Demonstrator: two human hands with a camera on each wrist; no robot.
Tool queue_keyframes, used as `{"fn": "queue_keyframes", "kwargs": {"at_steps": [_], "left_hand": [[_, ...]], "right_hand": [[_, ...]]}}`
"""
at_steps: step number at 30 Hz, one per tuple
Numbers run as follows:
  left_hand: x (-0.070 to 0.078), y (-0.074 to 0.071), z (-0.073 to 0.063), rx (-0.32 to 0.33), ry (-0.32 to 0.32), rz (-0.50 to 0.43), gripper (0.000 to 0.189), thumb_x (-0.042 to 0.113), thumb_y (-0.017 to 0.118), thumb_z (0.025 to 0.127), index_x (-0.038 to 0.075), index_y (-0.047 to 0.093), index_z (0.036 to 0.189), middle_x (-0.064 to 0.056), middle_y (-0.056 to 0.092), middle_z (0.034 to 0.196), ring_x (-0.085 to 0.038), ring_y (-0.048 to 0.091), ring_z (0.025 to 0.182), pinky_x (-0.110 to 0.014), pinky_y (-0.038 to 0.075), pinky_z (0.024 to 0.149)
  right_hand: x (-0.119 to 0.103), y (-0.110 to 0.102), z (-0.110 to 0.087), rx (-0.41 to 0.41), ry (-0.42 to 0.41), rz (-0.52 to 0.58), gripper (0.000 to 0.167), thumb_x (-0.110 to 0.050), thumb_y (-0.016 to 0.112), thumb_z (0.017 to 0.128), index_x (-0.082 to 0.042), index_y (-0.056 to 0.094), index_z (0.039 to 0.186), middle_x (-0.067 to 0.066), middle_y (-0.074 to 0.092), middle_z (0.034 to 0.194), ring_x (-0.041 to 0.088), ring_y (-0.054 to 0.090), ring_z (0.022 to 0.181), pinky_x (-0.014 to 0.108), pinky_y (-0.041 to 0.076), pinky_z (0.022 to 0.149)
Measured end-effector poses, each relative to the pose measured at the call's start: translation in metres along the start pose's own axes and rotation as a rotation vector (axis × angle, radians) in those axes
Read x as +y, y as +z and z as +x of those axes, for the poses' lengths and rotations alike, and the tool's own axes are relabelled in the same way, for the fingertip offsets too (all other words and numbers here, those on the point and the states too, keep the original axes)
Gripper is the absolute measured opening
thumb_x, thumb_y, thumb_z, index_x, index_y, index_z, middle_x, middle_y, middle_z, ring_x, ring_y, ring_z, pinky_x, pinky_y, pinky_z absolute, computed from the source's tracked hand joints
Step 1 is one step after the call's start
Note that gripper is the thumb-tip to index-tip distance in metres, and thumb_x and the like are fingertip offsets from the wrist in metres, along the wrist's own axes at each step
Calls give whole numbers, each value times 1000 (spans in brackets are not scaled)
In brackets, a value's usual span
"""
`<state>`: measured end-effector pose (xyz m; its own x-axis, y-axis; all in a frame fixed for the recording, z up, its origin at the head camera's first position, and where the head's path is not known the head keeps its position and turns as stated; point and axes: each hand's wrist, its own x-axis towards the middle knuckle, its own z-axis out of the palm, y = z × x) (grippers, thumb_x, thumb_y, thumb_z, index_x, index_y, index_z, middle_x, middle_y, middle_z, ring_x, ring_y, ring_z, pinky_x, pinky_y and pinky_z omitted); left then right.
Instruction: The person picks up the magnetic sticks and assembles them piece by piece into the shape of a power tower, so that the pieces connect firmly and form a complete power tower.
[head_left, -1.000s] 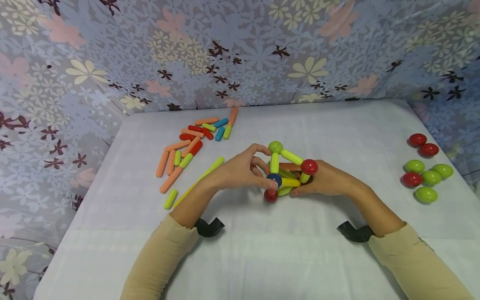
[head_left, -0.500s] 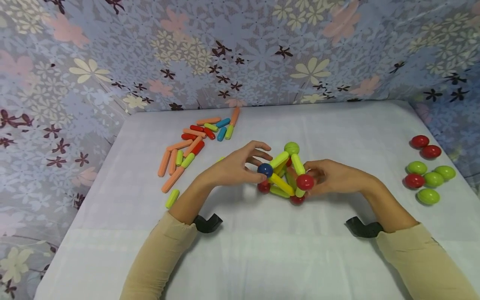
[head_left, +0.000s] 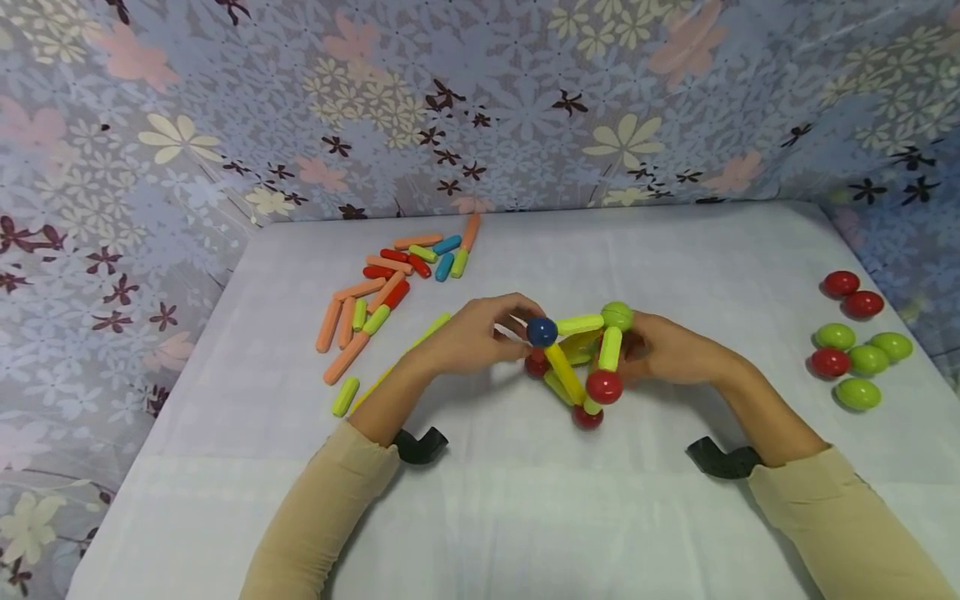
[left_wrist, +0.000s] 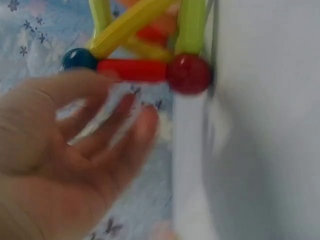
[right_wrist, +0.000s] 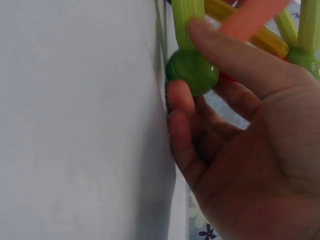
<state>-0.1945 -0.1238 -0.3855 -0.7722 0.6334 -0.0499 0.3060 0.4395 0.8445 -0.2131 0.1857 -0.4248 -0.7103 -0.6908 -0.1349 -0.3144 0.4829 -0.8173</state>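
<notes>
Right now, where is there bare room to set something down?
Bare: the tabletop between the sleeves, and the patch between the right hand and the loose balls. Crowded: the left rear, with sticks, and the centre, with the ball-and-stick frame between right hand and left hand.

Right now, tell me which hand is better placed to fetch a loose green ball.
Likely the right hand: the loose green balls lie on its side, though it must release the stick frame first. The left hand is farther away.

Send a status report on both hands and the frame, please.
Left hand at blue ball; right hand holding frame at lower green ball; frame between hands; loose sticks off left.
</notes>
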Motion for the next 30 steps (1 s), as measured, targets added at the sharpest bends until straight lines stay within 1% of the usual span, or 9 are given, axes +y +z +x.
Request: {"fn": "queue_keyframes", "kwargs": {"at_steps": [3,6,9,11,15,20,23,26,30], "left_hand": [[-10,-16,-6,101,-135,259,30,4,57,91,12,60,120,-1,62,114,-16,56,102,-31,48,88],[-21,-36,-16,144,-354,475,30,8,58,90,11,60,119,-5,60,111,-19,53,98,-37,47,87],[-32,-50,-26,76,-549,592,37,19,67,86,7,58,120,-6,59,107,-22,52,93,-39,47,85],[-38,-55,-30,17,-610,625,42,25,70,85,6,56,119,-7,57,102,-23,52,90,-37,48,81],[-44,-54,-28,-25,-587,641,36,19,69,86,7,55,116,-7,55,97,-23,51,87,-34,46,75],[-43,-53,-23,47,-550,692,34,18,64,91,8,55,122,-7,58,101,-23,52,88,-36,48,77],[-35,-54,-24,109,-478,693,35,24,62,93,9,57,123,-6,61,106,-21,54,89,-36,49,78],[-18,-50,-24,153,-334,548,32,29,63,93,10,61,117,-2,62,104,-18,55,87,-34,49,75],[13,-33,-20,107,-191,150,28,33,66,91,11,65,108,-5,65,93,-23,58,83,-36,50,72]], "right_hand": [[-2,3,0,-11,0,-25,49,-27,86,72,-11,57,108,7,57,82,24,54,72,32,49,62],[-6,6,1,-28,15,-48,50,-36,87,68,-15,60,105,4,56,79,23,52,70,30,45,59],[-9,8,0,-31,29,-56,53,-38,87,67,-17,62,108,3,57,82,22,51,74,31,43,62],[-10,8,0,-32,35,-50,55,-38,88,67,-16,62,110,3,57,85,22,50,76,31,43,63],[-9,7,-1,-39,33,-41,58,-38,87,67,-16,62,115,2,58,87,22,50,78,31,43,64],[-8,8,-1,-43,42,-45,59,-38,87,67,-16,61,116,2,58,87,22,50,79,32,42,65],[-8,8,0,-45,49,-49,58,-38,87,68,-16,61,115,2,58,87,22,50,79,32,42,66],[-9,9,0,-42,48,-61,59,-38,87,68,-16,61,116,-1,60,89,20,51,81,33,43,69],[-10,10,0,-40,37,-50,59,-36,87,69,-14,60,118,-3,63,96,19,54,87,37,46,81]]}}
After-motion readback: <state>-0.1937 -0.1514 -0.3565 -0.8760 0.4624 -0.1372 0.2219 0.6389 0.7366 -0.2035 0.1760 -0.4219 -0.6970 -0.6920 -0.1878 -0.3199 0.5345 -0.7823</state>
